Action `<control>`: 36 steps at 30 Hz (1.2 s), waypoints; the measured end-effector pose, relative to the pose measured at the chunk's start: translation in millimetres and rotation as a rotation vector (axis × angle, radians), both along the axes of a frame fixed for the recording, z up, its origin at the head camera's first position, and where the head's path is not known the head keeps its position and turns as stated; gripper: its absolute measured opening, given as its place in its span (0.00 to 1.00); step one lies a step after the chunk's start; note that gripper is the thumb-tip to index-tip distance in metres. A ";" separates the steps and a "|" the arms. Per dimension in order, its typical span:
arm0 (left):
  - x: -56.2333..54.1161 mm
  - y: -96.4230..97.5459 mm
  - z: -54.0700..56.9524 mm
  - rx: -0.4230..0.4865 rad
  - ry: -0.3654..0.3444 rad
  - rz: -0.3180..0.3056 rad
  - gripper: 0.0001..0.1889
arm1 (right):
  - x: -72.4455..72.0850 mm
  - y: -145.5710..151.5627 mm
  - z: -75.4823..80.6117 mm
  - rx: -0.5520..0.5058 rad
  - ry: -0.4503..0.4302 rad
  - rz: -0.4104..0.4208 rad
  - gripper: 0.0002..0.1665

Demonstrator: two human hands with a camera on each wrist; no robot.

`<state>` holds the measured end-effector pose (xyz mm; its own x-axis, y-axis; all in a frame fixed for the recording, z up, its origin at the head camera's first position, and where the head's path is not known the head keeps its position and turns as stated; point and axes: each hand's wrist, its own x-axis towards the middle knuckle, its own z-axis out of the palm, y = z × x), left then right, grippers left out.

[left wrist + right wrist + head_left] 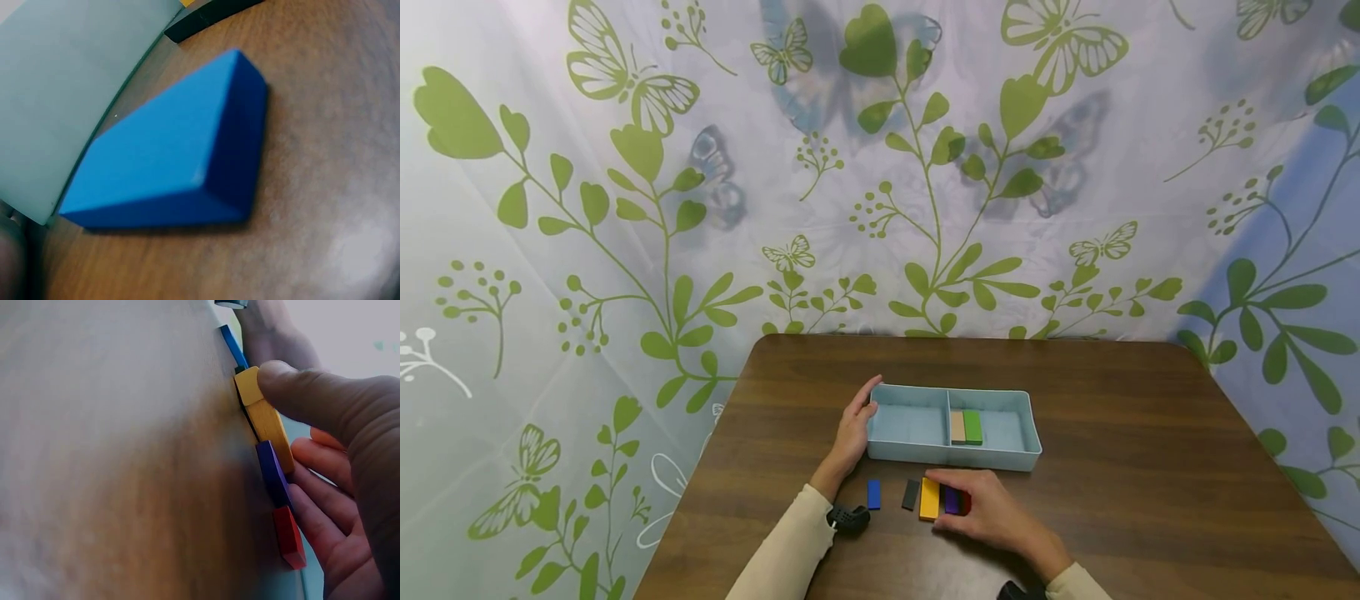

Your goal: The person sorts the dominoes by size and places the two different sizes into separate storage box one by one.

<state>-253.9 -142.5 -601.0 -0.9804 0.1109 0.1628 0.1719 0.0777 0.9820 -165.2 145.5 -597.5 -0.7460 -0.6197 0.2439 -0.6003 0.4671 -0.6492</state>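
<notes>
My right hand [988, 508] pinches a yellow block [929, 498] by its two ends, thumb on the near end and fingertip at the far end. In the right wrist view the yellow block [269, 425] stands higher than the purple block [273, 475] and the red block [289, 537]. My left hand [852, 429] touches the left end of a light blue two-part tray [917, 452], its fingers extended along the wall. A blue block [156, 156] and a black block [910, 494] lie on the table in front of the tray.
Side by side in the tray's right compartment, against the divider, lie a beige block [957, 427] and a green block [973, 427]. The brown wooden table [1135, 450] reaches back to a curtain [820, 250] with green leaves and butterflies.
</notes>
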 end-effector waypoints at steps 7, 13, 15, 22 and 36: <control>-2.0 -0.2 -2.4 0.002 0.002 0.006 0.27 | -0.1 -1.5 -1.4 0.012 -0.015 -0.004 0.37; -3.1 -0.6 -3.4 -0.003 0.005 0.002 0.27 | -0.5 -2.2 -2.1 0.002 -0.001 -0.016 0.36; -2.8 -0.5 -2.7 -0.002 0.003 0.004 0.27 | -0.7 -2.5 -2.5 -0.007 0.004 -0.022 0.35; -1.1 -0.1 -2.0 -0.002 0.005 0.005 0.27 | 0.4 -0.8 0.6 -0.020 -0.013 -0.025 0.34; -2.6 -0.7 -3.3 0.006 0.018 0.001 0.27 | 0.9 17.9 36.6 -0.035 0.037 -0.012 0.36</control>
<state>-256.5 -143.3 -604.3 -0.9773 0.1094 0.1812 0.1896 0.0719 0.9792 -164.3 163.4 -561.0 -0.7435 -0.6012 0.2930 -0.6188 0.4521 -0.6424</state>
